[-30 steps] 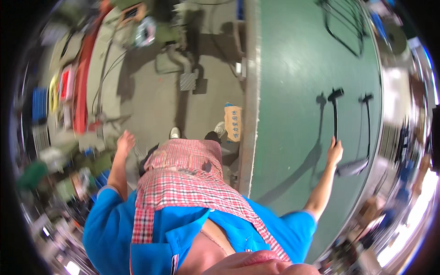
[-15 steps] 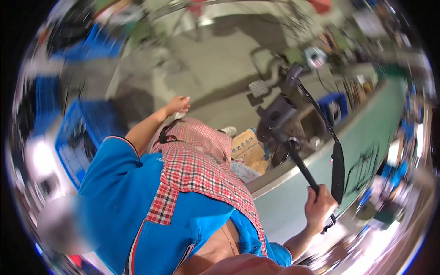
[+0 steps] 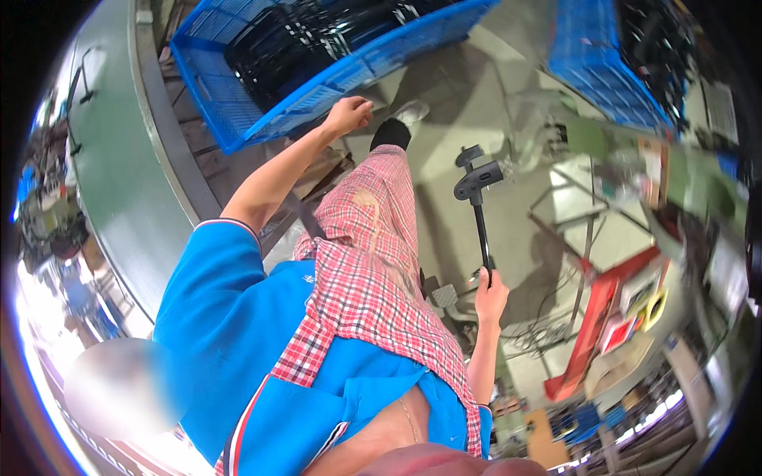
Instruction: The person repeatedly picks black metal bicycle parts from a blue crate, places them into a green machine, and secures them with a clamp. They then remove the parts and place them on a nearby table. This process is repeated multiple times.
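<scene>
In my right hand (image 3: 491,295) is a slim black pole with a moulded plastic head (image 3: 478,186), gripped near its lower end. The head points away from me over the floor, clear of everything around it. My left hand (image 3: 349,117) is loosely closed, with nothing visible in it. It hangs beside the near wall of a blue plastic crate (image 3: 298,113); whether it touches the crate I cannot tell. Shiny black parts (image 3: 317,51) fill the crate.
A green-topped bench (image 3: 119,166) runs along my left. Another blue crate (image 3: 607,75) of black parts stands at the far right. A red metal frame (image 3: 591,325) and a foot pedal (image 3: 444,297) are on the right. The concrete floor (image 3: 444,230) lies ahead.
I have turned round: the green bench is now on my left instead of my right. The pole stays in my right hand, and the left hand has come beside a blue crate.
</scene>
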Demonstrator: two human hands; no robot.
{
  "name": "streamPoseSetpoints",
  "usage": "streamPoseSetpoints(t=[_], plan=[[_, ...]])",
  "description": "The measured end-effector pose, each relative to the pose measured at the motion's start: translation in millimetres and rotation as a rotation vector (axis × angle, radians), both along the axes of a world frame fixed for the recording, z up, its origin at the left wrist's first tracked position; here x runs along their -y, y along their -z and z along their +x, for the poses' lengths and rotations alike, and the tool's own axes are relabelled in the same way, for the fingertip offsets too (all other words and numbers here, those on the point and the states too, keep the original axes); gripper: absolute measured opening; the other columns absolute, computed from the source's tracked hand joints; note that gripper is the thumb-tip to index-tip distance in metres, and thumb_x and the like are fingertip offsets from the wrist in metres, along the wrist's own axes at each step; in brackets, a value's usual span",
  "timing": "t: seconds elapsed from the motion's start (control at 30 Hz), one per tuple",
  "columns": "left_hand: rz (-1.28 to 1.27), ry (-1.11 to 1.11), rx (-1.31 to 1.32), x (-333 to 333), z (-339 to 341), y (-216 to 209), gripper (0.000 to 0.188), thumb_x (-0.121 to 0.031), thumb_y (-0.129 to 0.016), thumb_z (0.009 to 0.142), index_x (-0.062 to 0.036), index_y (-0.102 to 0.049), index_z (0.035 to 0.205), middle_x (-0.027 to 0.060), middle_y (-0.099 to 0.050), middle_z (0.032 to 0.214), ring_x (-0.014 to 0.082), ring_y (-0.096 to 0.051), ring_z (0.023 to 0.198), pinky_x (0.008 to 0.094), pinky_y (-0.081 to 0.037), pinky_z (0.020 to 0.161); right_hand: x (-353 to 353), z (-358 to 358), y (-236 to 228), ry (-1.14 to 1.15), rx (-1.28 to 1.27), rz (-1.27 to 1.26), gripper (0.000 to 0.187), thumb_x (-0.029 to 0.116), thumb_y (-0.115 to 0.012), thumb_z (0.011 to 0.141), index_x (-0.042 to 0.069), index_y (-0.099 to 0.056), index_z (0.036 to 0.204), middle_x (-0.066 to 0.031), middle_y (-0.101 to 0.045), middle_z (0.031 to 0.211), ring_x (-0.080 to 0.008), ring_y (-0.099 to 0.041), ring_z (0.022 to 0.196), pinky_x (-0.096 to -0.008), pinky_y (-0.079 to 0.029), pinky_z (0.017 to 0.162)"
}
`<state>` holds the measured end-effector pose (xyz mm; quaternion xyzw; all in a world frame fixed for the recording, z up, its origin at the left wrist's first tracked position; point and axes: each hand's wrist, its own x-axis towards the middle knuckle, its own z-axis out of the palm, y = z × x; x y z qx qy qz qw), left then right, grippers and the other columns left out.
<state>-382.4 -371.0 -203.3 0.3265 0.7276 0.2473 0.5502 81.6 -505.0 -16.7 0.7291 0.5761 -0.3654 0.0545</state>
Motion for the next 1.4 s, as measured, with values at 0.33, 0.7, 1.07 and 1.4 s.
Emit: streamPoseSetpoints(t=[0.33, 0.7, 1.07, 1.4], plan=[[0.068, -0.245, 0.286, -326.7, -98.7, 106.6, 0.031, -0.028, -0.053, 0.1, -0.0027, -0.061, 0.116, 0.0072, -0.068, 0.1, 0.0132, -0.066, 0.086, 0.0275, -0.055, 0.077, -177.0, -96.4, 147.0, 0.08, -0.26, -0.256, 0.043, 0.036, -0.053, 0.097, -0.002, -0.055, 0.079, -0.0149, -0.052, 0.062, -0.0247, -0.046, 0.056, -0.039, -0.041, 0.057], [-0.175, -0.019, -0.4, -661.5, -52.7, 400.9, 0.034, -0.032, -0.061, 0.09, -0.0008, -0.065, 0.103, 0.0153, -0.068, 0.102, 0.0266, -0.066, 0.089, 0.0365, -0.052, 0.08, -275.8, -144.6, 86.5, 0.436, -0.151, -0.312, 0.037, 0.033, -0.054, 0.098, 0.002, -0.057, 0.078, -0.0023, -0.05, 0.058, -0.0124, -0.047, 0.053, -0.0302, -0.037, 0.05], [-0.275, -0.492, -0.106, -690.1, -76.1, 353.0, 0.029, -0.018, -0.063, 0.092, -0.0001, -0.05, 0.111, 0.0191, -0.063, 0.104, 0.0313, -0.065, 0.079, 0.0456, -0.057, 0.06, -298.2, -162.8, 73.8, 0.567, -0.146, -0.355, 0.033, 0.028, -0.052, 0.099, 0.002, -0.056, 0.078, -0.0005, -0.046, 0.057, -0.0097, -0.043, 0.052, -0.0278, -0.035, 0.049], [0.102, -0.582, 0.726, -603.5, -152.6, 145.5, 0.022, -0.029, -0.059, 0.096, -0.0095, -0.056, 0.106, 0.0043, -0.062, 0.088, 0.0194, -0.061, 0.085, 0.0357, -0.051, 0.082, -295.8, -159.3, 90.7, 0.647, -0.265, -0.39, 0.034, 0.029, -0.053, 0.098, 0.003, -0.057, 0.077, 0.0002, -0.046, 0.055, -0.0091, -0.043, 0.051, -0.0282, -0.035, 0.049]])
